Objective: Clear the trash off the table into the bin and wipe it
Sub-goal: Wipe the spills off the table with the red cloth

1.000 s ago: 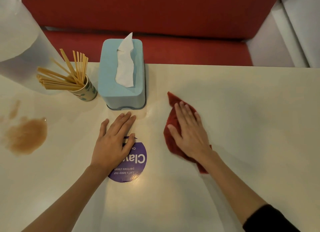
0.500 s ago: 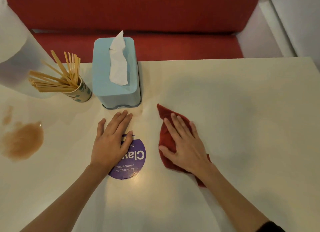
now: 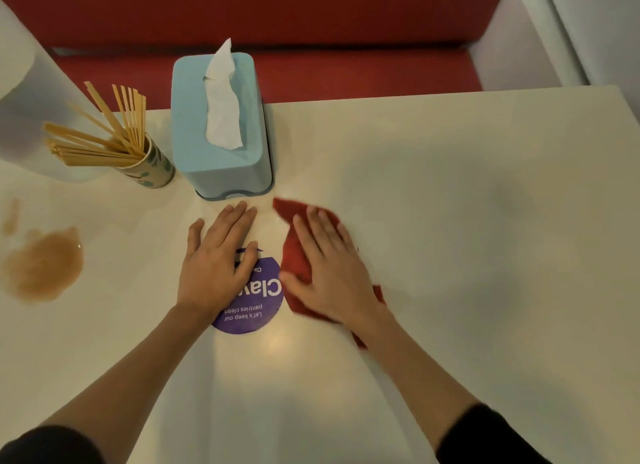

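Note:
My right hand (image 3: 330,269) lies flat with straight fingers on a dark red cloth (image 3: 294,252), pressing it onto the cream table (image 3: 467,221) just right of a round purple sticker (image 3: 256,307). The cloth's edge touches the sticker. My left hand (image 3: 216,262) rests flat on the table, fingers straight, partly covering the sticker's left side. A brown liquid spill (image 3: 41,262) spreads on the table far to the left, with a smaller smear (image 3: 10,217) above it.
A light blue tissue box (image 3: 221,134) stands just beyond my hands. Left of it a paper cup (image 3: 152,169) holds several wooden stirrers. A white translucent object (image 3: 20,93) fills the far left corner. A red bench (image 3: 346,72) runs behind the table.
My right hand has slid the red cloth leftward towards the sticker and my left hand. The left hand has stayed in place.

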Demonstrator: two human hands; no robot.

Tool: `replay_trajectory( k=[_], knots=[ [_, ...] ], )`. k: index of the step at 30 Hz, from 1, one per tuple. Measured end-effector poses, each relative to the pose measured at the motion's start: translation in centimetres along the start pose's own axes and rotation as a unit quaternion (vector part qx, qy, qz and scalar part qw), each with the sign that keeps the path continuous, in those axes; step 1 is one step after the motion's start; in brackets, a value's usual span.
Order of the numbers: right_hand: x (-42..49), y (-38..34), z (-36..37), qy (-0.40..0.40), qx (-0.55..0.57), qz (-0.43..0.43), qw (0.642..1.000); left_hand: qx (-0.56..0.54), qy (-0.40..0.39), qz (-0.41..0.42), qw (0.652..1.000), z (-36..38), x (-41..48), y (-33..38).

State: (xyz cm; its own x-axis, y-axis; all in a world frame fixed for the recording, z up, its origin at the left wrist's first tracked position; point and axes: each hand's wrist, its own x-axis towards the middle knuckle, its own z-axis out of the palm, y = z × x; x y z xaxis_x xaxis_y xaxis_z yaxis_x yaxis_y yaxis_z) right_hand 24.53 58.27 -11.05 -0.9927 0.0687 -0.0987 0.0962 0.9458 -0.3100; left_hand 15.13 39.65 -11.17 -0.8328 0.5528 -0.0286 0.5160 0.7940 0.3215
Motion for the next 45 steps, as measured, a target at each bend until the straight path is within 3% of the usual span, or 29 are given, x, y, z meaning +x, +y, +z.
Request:
replay_trajectory(
  k=[2,5,9,12,18,23,28,32,36,41,45],
  knots=[
    [-4.1,1.5,0.0,-0.016,0.005,-0.031,0.999,-0.001,-0.003,-0.001,1.0,0.0,0.0,0.0],
    [-5.8,5.5,-1.1,0.011,0.006,0.008,1.0,0.002,0.0,0.0,1.0,0.0,0.0,0.0],
    [-0.1,8.0,-2.3,0.034,-0.028,0.101,0.994,0.0,0.005,-0.003,1.0,0.1,0.0,0.1],
    [4.5,5.8,-2.1,0.038,-0.035,0.171,0.984,0.002,0.013,0.001,1.0,0.2,0.0,0.0],
    [0.1,-1.5,1.0,0.046,0.011,0.065,0.997,0.003,0.018,0.005,1.0,0.3,0.0,-0.1],
    [-9.5,3.1,0.3,0.018,0.032,0.001,0.999,0.006,0.025,0.011,1.0,0.4,0.0,-0.2],
    [-7.6,11.4,-2.9,0.044,-0.004,0.149,0.988,0.0,0.047,0.015,0.999,0.7,0.2,-0.3],
    [-0.3,10.4,-3.2,0.052,-0.024,0.214,0.975,-0.005,0.061,0.012,0.998,0.9,0.1,-0.2],
    [1.5,4.2,-1.0,0.03,-0.044,0.141,0.989,0.004,0.057,0.01,0.998,1.1,0.1,-0.4],
    [-9.5,0.8,1.0,-0.01,-0.017,-0.065,0.998,0.004,0.049,0.014,0.999,1.1,-0.1,-0.6],
    [-15.2,8.3,-1.0,-0.003,-0.024,-0.016,1.0,0.008,0.049,0.014,0.999,1.1,-0.1,-0.5]
  ],
)
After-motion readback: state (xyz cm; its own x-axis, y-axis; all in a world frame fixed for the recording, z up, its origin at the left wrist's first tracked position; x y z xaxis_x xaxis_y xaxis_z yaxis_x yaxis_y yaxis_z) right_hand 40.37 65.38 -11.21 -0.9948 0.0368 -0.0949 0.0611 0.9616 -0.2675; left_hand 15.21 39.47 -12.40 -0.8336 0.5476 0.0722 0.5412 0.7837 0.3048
